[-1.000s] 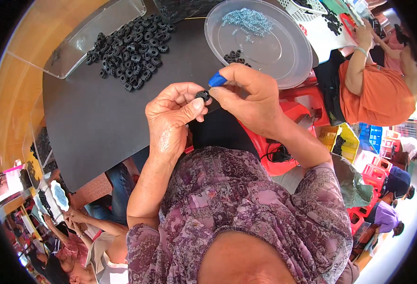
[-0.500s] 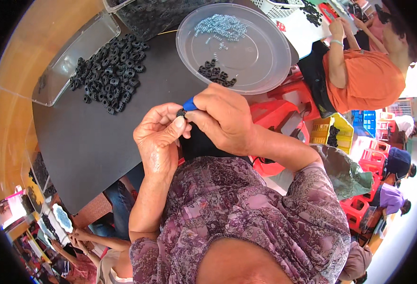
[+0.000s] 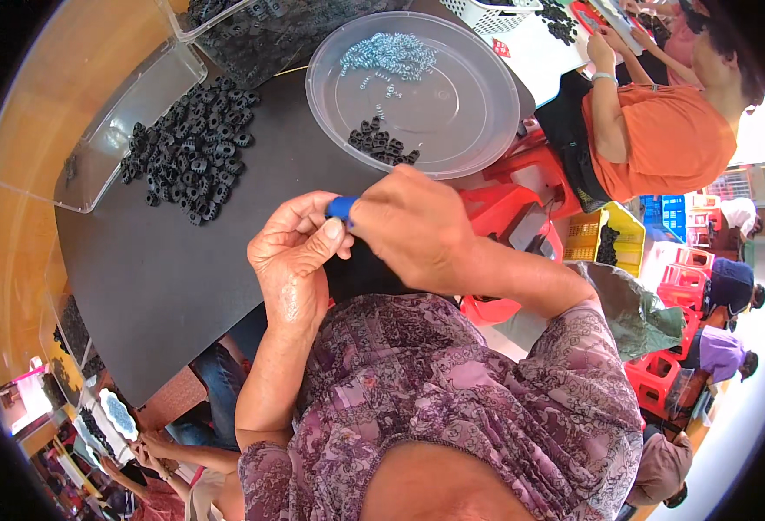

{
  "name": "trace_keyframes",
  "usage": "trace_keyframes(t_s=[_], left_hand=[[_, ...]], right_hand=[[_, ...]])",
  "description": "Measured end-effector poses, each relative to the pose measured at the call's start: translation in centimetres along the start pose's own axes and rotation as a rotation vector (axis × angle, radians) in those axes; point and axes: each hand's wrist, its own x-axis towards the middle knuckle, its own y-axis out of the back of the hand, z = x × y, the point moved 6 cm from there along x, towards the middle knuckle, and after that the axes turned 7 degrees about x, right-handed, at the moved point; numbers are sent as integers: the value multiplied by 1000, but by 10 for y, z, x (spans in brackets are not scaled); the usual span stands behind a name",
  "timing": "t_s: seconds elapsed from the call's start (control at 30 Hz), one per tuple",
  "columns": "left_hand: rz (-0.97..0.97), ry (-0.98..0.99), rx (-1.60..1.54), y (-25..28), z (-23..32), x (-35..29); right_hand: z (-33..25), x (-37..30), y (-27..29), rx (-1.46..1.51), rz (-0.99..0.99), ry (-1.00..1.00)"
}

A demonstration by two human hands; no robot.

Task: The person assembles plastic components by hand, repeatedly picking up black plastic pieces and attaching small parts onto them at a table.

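Note:
My left hand (image 3: pixel 291 243) and my right hand (image 3: pixel 421 227) meet at the near edge of a dark table (image 3: pixel 165 295), fingertips together. Thumb and fingers of the left are pinched on a small black plastic part, mostly hidden now. My right hand is closed against the same spot, with a blue cover (image 3: pixel 341 208) at its index fingertip; whatever it grips is hidden. Beyond them sits a clear round plastic basin (image 3: pixel 478 130) with small metal coil springs (image 3: pixel 391 56) and a few black plastic pieces (image 3: pixel 382 141). A pile of black plastic parts (image 3: pixel 191 152) lies to the left.
At the far left is a clear plastic bin (image 3: pixel 109 165) beside the pile; another clear bin (image 3: pixel 261 43) full of black parts stands behind it. Red stools (image 3: pixel 534 178) and a yellow crate (image 3: pixel 630 234) are at the right. A person in orange (image 3: pixel 665 130) works nearby.
My right hand has turned and come in over the left fingertips, covering the black part that showed before. The table and basin appear shifted slightly left in the view.

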Motion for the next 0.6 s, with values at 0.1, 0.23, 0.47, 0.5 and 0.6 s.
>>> trace_keyframes(t_s=[0.1, 0.23, 0.47, 0.5, 0.6], left_hand=[[18, -39, 61, 1, 11, 8], [29, -69, 103, 9, 10, 21], [46, -81, 110, 17, 1, 23], [41, -89, 101, 18, 1, 22], [37, -95, 92, 18, 0, 21]], right_hand=[[18, 6, 21, -43, 46, -115], [72, 10, 45, 15, 67, -489], [114, 26, 39, -64, -191, -626], [116, 27, 35, -63, -193, -625], [113, 33, 24, -101, -200, -422]])
